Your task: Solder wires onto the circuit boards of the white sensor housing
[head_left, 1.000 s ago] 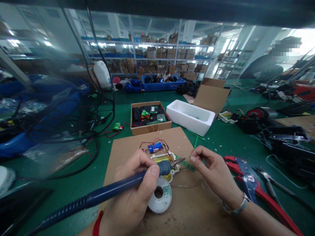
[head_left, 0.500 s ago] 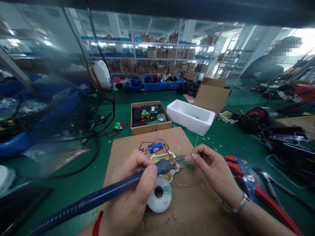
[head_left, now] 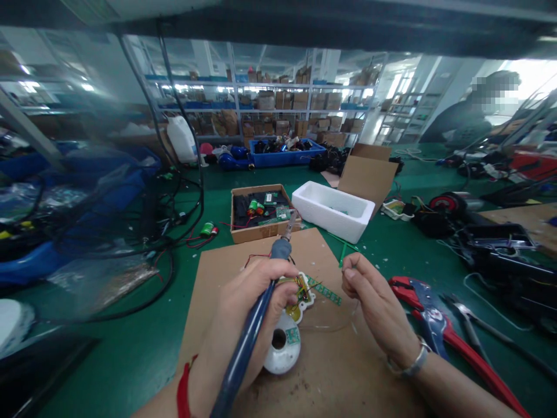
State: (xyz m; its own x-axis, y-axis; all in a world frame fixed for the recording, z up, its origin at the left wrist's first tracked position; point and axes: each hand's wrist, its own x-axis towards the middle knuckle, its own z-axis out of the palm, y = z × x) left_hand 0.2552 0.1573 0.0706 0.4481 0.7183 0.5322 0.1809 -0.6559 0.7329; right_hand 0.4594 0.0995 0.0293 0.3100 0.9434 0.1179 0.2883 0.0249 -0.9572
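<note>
Soldering was in hand: the fingers of the left hand (head_left: 248,307) wrapped a blue soldering iron (head_left: 248,342), its tip raised clear. The right hand (head_left: 378,307) pinched narrowly, on what I could not tell. Just left of those fingers sat a white-framed board (head_left: 307,299), its wiring partly hidden by the left hand; a solder spool (head_left: 281,348) lay below them.

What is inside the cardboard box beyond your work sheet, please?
The cardboard box holds green circuit boards, green cylindrical parts and black material; whatever lies beneath is covered.
</note>
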